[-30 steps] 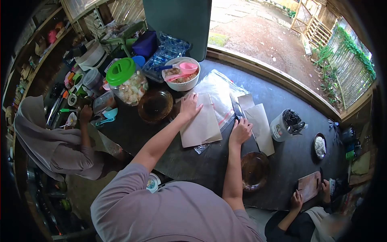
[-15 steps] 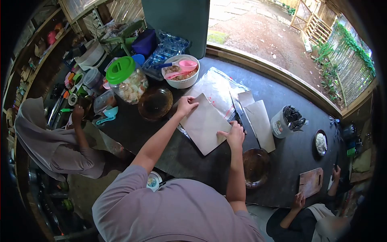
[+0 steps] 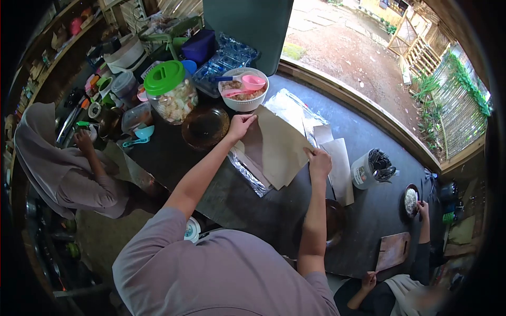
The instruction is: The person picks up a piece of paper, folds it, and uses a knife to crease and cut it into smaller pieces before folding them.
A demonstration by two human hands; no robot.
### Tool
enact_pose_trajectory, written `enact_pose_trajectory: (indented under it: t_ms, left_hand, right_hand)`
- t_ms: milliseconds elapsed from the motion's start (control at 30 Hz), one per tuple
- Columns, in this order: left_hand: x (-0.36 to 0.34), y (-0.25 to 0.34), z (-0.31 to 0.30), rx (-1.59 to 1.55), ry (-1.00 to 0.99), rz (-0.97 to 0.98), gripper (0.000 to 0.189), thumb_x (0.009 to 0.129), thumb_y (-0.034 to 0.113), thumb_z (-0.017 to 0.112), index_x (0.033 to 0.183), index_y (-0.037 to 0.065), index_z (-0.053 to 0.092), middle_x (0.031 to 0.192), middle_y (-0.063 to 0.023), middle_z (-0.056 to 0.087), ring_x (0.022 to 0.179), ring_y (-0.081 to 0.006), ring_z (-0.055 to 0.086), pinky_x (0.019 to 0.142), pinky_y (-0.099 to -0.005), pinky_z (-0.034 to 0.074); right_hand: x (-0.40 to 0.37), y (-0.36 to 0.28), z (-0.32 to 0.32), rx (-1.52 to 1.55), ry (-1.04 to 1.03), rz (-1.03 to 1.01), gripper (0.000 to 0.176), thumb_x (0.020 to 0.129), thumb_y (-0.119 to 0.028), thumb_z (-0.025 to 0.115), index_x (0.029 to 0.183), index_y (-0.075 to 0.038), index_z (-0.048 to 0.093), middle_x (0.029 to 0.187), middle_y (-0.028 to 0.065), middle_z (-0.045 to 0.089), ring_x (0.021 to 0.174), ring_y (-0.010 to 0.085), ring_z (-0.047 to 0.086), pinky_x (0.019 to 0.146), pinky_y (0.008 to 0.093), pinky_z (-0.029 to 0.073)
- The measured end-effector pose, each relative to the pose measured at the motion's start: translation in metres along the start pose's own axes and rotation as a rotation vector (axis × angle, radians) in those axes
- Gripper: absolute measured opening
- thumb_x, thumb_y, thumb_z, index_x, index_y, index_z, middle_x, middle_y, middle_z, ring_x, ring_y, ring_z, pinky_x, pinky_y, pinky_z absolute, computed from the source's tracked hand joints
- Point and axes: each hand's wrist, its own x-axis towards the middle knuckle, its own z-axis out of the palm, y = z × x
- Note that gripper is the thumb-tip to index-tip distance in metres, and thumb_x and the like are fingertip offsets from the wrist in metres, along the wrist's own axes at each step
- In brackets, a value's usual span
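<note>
A sheet of brown wrapping paper (image 3: 287,150) is lifted and bowed between my hands, above more paper on the dark table. My left hand (image 3: 242,128) pinches its upper left edge with closed fingers. At the right edge, the closed fingers of my right hand (image 3: 319,161) grip the same sheet. Shiny silvery packaging (image 3: 249,175) shows under the paper stack, and a clear plastic sheet (image 3: 289,102) lies behind. To the right is another strip of brown paper (image 3: 340,171). A dark brown glass plate (image 3: 204,128) sits left of my left hand; a second plate (image 3: 336,221) is partly under my right forearm.
A white bowl (image 3: 266,99) with pink scoops and a green-lidded jar (image 3: 171,102) stand behind left. A cutlery tub (image 3: 361,175) is to the right. One person handles a plate of white food (image 3: 411,201) near a cutting board (image 3: 392,250); another person (image 3: 79,163) works at left.
The paper has gone from lying flat to raised and bowed, its right side pulled up by my right hand. The person at right has moved a hand to the white food plate.
</note>
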Motion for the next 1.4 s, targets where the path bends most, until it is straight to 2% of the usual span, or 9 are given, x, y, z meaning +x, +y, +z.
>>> enact_pose_trajectory:
  t_ms: [167, 300, 433, 533, 667, 867, 1133, 1233, 1400]
  left_hand:
    - [0.015, 0.009, 0.010, 0.234, 0.154, 0.169, 0.036, 0.103, 0.028, 0.069, 0.120, -0.003, 0.074, 0.089, -0.0148, 0.080, 0.076, -0.0114, 0.068, 0.072, -0.0344, 0.053]
    - [0.008, 0.043, 0.000, 0.073, 0.102, 0.360, 0.030, 0.101, 0.026, 0.072, 0.119, 0.003, 0.078, 0.116, -0.0148, 0.079, 0.109, -0.0203, 0.074, 0.095, -0.0314, 0.056]
    - [-0.038, 0.070, -0.032, -0.078, -0.082, 0.307, 0.019, 0.091, 0.003, 0.075, 0.109, 0.003, 0.080, 0.129, -0.0132, 0.074, 0.119, -0.0241, 0.070, 0.106, -0.0366, 0.051]
    - [-0.085, 0.058, -0.060, -0.097, -0.181, 0.304, 0.016, 0.088, 0.009, 0.081, 0.104, 0.006, 0.080, 0.128, -0.0127, 0.074, 0.122, -0.0221, 0.067, 0.107, -0.0378, 0.051]
    - [-0.144, 0.046, -0.096, 0.449, -0.314, 0.400, 0.022, 0.075, 0.001, 0.084, 0.096, 0.007, 0.079, 0.125, -0.0089, 0.075, 0.123, -0.0285, 0.067, 0.108, -0.0400, 0.051]
    - [-0.191, 0.049, -0.110, 0.729, -0.390, 0.458, 0.018, 0.077, -0.001, 0.080, 0.093, 0.006, 0.075, 0.128, -0.0061, 0.074, 0.127, -0.0286, 0.064, 0.113, -0.0427, 0.050]
    - [-0.174, 0.079, -0.098, 0.684, -0.292, 0.474, 0.031, 0.083, -0.006, 0.072, 0.110, 0.008, 0.073, 0.132, -0.0058, 0.071, 0.122, -0.0288, 0.066, 0.107, -0.0429, 0.052]
    - [-0.161, 0.082, -0.083, 0.679, -0.247, 0.436, 0.034, 0.085, -0.006, 0.069, 0.116, 0.009, 0.072, 0.133, -0.0066, 0.070, 0.119, -0.0296, 0.067, 0.102, -0.0429, 0.054]
    - [-0.167, 0.080, -0.099, 0.825, -0.532, 0.540, 0.049, 0.085, -0.003, 0.068, 0.130, 0.014, 0.070, 0.142, -0.0085, 0.065, 0.130, -0.0293, 0.060, 0.111, -0.0439, 0.048]
  right_hand:
    - [0.021, -0.015, 0.000, -0.053, 0.205, -0.085, 0.025, 0.098, -0.036, 0.072, 0.112, -0.018, 0.081, 0.106, 0.0098, 0.079, 0.098, 0.0311, 0.075, 0.083, 0.0440, 0.059]
    - [0.021, -0.024, -0.027, 0.216, 0.517, -0.359, 0.021, 0.101, -0.020, 0.070, 0.116, -0.010, 0.080, 0.118, 0.0084, 0.078, 0.107, 0.0285, 0.073, 0.091, 0.0415, 0.058]
    - [-0.030, -0.026, -0.058, 0.476, 0.407, -0.483, 0.017, 0.098, 0.000, 0.071, 0.113, 0.001, 0.078, 0.117, 0.0129, 0.078, 0.108, 0.0248, 0.073, 0.095, 0.0361, 0.057]
    - [-0.084, -0.015, -0.064, 0.421, 0.193, -0.572, 0.027, 0.084, 0.005, 0.076, 0.109, -0.005, 0.079, 0.119, 0.0084, 0.077, 0.121, 0.0279, 0.069, 0.103, 0.0401, 0.053]
    - [-0.150, 0.006, -0.043, 0.323, 0.008, -0.574, 0.023, 0.079, 0.002, 0.080, 0.100, -0.009, 0.078, 0.123, 0.0044, 0.076, 0.126, 0.0269, 0.066, 0.106, 0.0409, 0.050]
    - [-0.194, 0.031, -0.029, 0.184, -0.233, -0.592, 0.017, 0.085, -0.004, 0.074, 0.101, -0.010, 0.074, 0.128, 0.0042, 0.073, 0.129, 0.0269, 0.064, 0.109, 0.0445, 0.047]
    - [-0.154, 0.011, -0.069, 0.280, -0.380, -0.524, 0.025, 0.088, 0.000, 0.068, 0.113, -0.004, 0.073, 0.130, 0.0117, 0.071, 0.128, 0.0320, 0.062, 0.109, 0.0439, 0.047]
    - [-0.120, -0.003, -0.059, 0.306, -0.249, -0.267, 0.027, 0.089, -0.002, 0.072, 0.117, -0.004, 0.072, 0.131, 0.0137, 0.070, 0.127, 0.0342, 0.062, 0.108, 0.0429, 0.049]
    - [-0.126, -0.016, -0.058, 0.108, -0.439, -0.618, 0.070, 0.077, -0.032, 0.091, 0.138, -0.011, 0.065, 0.153, 0.0116, 0.056, 0.146, 0.0309, 0.047, 0.118, 0.0466, 0.039]
